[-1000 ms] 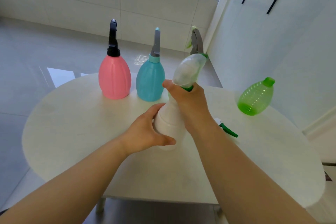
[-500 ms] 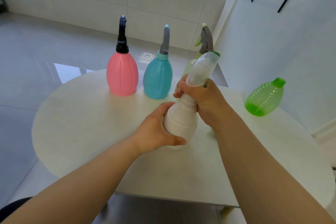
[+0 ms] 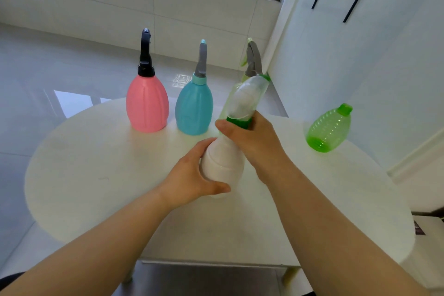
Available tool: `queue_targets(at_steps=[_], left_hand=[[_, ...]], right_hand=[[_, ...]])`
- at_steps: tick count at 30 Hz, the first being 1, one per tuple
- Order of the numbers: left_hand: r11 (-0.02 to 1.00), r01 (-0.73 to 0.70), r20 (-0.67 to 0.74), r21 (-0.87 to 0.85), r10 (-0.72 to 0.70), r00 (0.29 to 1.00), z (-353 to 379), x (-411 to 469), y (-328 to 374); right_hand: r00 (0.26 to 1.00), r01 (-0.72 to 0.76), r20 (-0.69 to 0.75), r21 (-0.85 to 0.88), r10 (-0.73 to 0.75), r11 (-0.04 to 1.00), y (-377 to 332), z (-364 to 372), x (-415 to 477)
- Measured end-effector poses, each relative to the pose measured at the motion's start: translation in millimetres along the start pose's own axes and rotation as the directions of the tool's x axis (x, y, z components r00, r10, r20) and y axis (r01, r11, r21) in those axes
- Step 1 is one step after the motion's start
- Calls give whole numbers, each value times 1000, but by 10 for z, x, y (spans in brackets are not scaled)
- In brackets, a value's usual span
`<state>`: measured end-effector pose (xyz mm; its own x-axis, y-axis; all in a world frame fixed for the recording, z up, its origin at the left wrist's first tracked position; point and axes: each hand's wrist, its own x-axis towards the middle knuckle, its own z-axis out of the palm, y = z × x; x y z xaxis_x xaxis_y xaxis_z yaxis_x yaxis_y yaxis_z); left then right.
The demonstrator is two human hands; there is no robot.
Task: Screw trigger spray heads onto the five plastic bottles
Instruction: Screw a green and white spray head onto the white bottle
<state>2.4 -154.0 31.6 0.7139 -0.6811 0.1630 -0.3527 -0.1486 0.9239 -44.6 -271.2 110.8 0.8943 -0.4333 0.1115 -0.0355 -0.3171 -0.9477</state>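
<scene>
The left hand [image 3: 192, 175] clasps the body of the white bottle [image 3: 222, 162], which stands on the bench [image 3: 96, 175] in front of the blue bottle [image 3: 194, 109], likely to brace it. The right hand [image 3: 254, 142] grips the green collar [image 3: 239, 122] of the spray head [image 3: 247, 98], apparently for twisting. No label or writing is readable.

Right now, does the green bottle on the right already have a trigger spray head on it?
No, the green bottle lies tilted on the table with only a green cap.
</scene>
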Motion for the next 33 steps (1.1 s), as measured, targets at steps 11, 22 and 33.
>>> queue_targets(at_steps=[11,22,33], left_hand=[[904,-30,-5,427,36,999,-20,-91,-115],[674,39,-19,738,-37,999,69,66,-363],[664,60,-43,746,-42,998,99,191,-396]], right_hand=[[988,-26,-149,53,34,998,-357,-553,102],[912,73,-406,30,-55,997,-166,-1122,711],[952,23,-307,83,4,996,118,-1072,1176]])
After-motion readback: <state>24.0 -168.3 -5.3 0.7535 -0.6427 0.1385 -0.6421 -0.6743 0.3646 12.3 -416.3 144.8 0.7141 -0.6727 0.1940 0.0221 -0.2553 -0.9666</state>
